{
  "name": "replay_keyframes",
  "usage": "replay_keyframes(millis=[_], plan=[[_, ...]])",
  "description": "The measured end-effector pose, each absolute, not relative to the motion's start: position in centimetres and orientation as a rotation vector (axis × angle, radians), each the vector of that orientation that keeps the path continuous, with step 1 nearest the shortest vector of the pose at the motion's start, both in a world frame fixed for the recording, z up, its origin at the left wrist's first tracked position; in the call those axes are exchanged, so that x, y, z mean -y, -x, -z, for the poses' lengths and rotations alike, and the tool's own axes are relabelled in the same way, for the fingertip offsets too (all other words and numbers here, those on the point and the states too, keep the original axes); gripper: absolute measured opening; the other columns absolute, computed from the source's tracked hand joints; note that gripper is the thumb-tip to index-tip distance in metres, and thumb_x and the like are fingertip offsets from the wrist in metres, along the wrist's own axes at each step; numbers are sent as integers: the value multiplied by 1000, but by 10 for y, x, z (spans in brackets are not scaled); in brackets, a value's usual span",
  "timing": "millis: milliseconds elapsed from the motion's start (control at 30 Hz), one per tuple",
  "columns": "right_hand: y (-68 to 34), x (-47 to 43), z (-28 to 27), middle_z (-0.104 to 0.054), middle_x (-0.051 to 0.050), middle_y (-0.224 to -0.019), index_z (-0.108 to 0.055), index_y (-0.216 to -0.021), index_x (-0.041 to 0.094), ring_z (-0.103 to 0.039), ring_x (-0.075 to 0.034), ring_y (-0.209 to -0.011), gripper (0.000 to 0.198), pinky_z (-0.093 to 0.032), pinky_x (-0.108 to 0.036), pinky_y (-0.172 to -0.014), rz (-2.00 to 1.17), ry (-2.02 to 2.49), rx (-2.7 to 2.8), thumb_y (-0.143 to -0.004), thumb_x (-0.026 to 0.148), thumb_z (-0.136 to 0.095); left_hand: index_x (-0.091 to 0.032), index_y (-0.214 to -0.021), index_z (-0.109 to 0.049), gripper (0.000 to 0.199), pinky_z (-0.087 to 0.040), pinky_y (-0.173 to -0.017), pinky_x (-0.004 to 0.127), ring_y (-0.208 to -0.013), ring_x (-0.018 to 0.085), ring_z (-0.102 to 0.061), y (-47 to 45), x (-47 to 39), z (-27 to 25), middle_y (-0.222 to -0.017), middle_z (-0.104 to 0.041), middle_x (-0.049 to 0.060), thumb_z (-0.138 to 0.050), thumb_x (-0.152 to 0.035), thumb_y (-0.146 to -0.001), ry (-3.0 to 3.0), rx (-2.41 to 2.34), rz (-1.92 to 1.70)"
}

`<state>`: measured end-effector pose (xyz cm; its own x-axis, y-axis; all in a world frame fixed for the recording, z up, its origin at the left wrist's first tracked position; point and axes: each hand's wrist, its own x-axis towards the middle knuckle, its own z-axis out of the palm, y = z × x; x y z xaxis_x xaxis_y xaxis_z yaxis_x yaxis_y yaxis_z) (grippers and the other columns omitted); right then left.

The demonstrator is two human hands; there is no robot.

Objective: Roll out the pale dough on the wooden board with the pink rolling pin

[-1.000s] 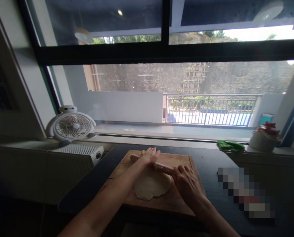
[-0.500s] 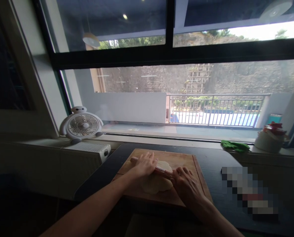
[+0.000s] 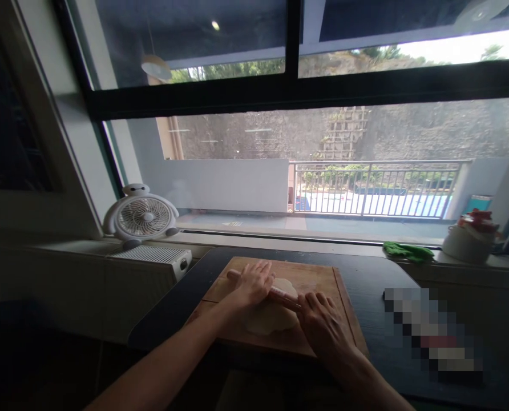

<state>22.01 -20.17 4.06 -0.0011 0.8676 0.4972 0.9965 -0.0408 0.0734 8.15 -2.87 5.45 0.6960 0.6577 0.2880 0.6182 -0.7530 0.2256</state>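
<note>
A wooden rolling pin (image 3: 285, 297) lies slantwise across a flat, pale sheet of dough (image 3: 271, 319) on a wooden board (image 3: 310, 270). My left hand (image 3: 254, 283) rests palm down over the pin near its far left end, fingers stretched out past it. At the pin's near right end, my right hand (image 3: 320, 317) is closed around it with curled fingers. Dough shows on both sides of the pin; part of it is hidden by the pin and my left hand.
The board sits on a dark table (image 3: 366, 285). A white fan (image 3: 146, 217) stands left, above a white heater-like box (image 3: 156, 261). A green cloth (image 3: 407, 251) and a whitish pot (image 3: 468, 242) with red on top are at the right sill. A pixelated patch (image 3: 429, 328) covers something.
Both hands keep their places on the rolling pin, which has barely shifted. The view has tilted very slightly.
</note>
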Motion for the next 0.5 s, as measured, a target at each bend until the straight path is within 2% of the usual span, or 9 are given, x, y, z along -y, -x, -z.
replay_keyframes(millis=[67, 133, 200, 300, 400, 500], plan=[[-212, 199, -41, -57, -6, -92, -57, -100, 19, -49, -21, -87, 21, -36, -33, -79, 563, 1968, 1944, -84, 10, -47, -15, -134, -41, 49, -13, -113, 41, -133, 22, -28, -54, 44, -50, -141, -40, 9, -26, -36, -93, -2860, -1013, -550], [-211, 194, -45, -58, -6, -90, -59, -92, 19, -50, -21, -86, 14, -36, -32, -79, 513, 1964, 1936, -84, 14, -49, -19, -136, -40, 49, -17, -113, 38, -133, 19, -28, -26, 55, -49, -142, -39, 5, -27, -38, -92, -2816, -967, -601], [-217, 189, -50, -59, -6, -90, -60, -87, 19, -51, -20, -86, 7, -36, -32, -79, 446, 1955, 1928, -83, 20, -54, -22, -132, -45, 46, -25, -111, 34, -131, 18, -33, -6, 55, -52, -137, -45, 3, -28, -37, -92, -2692, -1001, -731], [-238, 185, -54, -60, -5, -91, -61, -86, 19, -52, -19, -85, 10, -36, -29, -76, 379, 1958, 1892, -83, 27, -56, -22, -115, -58, 41, -35, -103, 31, -118, 18, -48, 1, 37, -59, -123, -58, 3, -27, -30, -90, -2590, -1037, -863], [-265, 185, -48, -60, -6, -87, -61, -85, 18, -53, -18, -83, 13, -36, -29, -74, 390, 2061, 1782, -86, 28, -52, -21, -97, -66, 36, -43, -90, 29, -101, 19, -58, -20, 14, -65, -105, -66, 3, -32, -26, -86, -2601, -1136, -694], [-286, 186, -36, -59, -7, -87, -61, -88, 17, -54, -20, -85, 15, -36, -29, -75, 427, 2167, 1640, -87, 26, -49, -20, -86, -67, 34, -45, -79, 27, -87, 19, -62, -53, 2, -70, -91, -69, 4, -34, -27, -84, -2674, -1197, -394]])
